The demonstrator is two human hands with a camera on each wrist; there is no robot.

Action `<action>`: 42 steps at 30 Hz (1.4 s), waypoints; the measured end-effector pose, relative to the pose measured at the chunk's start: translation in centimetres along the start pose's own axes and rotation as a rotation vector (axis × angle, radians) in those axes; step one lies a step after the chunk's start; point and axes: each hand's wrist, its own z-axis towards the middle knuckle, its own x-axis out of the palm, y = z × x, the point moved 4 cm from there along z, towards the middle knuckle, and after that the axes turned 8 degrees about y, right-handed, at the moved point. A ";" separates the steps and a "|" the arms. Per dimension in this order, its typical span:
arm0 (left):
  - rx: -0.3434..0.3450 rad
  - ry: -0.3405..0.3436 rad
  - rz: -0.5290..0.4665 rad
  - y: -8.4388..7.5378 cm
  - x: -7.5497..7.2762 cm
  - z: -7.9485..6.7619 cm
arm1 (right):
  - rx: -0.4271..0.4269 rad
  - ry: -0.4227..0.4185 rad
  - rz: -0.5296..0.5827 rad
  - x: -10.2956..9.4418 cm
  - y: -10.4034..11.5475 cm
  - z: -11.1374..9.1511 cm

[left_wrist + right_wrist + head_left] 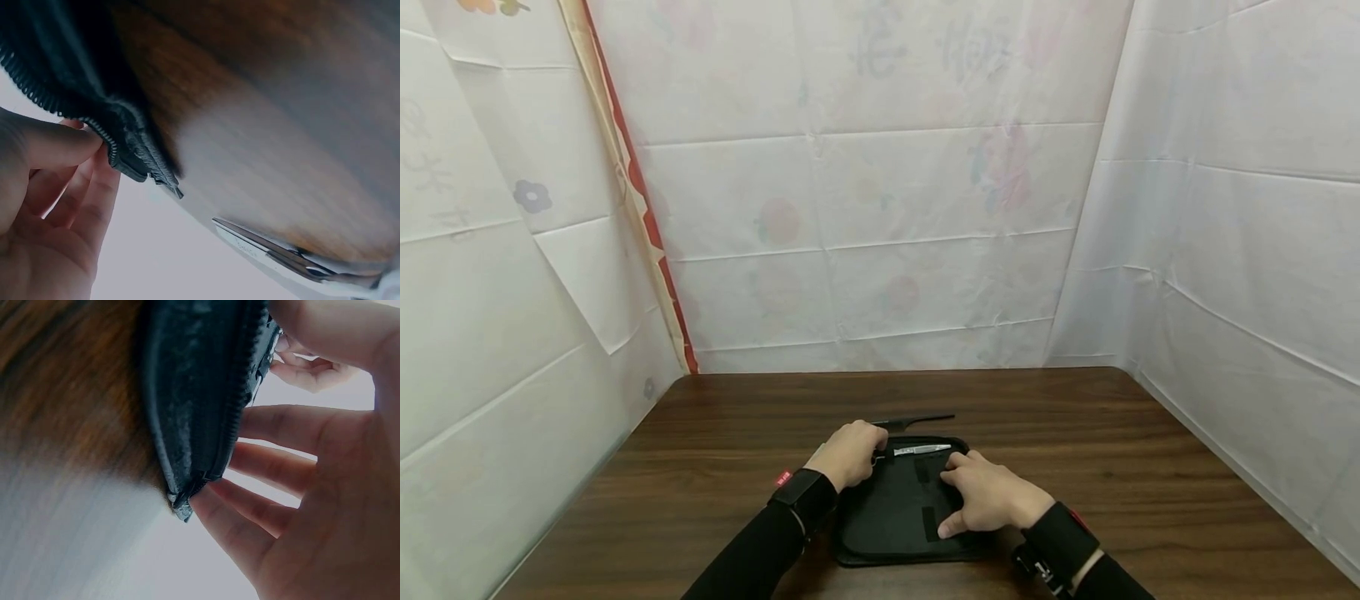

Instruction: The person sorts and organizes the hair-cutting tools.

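Note:
A black zip case (895,508) lies on the table, two dark straps visible on its surface. Silver scissors (921,449) lie along its far end, their handle end beside my left hand. My left hand (850,454) is at the case's far left corner; in the left wrist view its thumb and fingers pinch the zippered edge (103,134). Over the right side is my right hand (992,496), thumb and fingers spread wide. The right wrist view has its extended fingertips touching the zipper edge (234,425).
Just beyond the case lies a slim black tool with a thin tail (925,419). Brown wood-grain tabletop (700,492) surrounds the case. White printed sheets (880,250) hang at the back and both sides of the table.

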 end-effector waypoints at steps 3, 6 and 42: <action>0.001 0.000 -0.005 0.0 -0.1 -0.1 | 0.000 0.002 0.000 -0.1 0.0 0.0; 0.006 -0.004 -0.003 -0.1 -0.2 -0.2 | 0.004 0.007 0.003 -0.1 -0.1 0.1; -0.007 -0.018 -0.017 0.3 -1.0 -1.9 | 0.002 0.013 0.010 -0.1 0.1 -0.1</action>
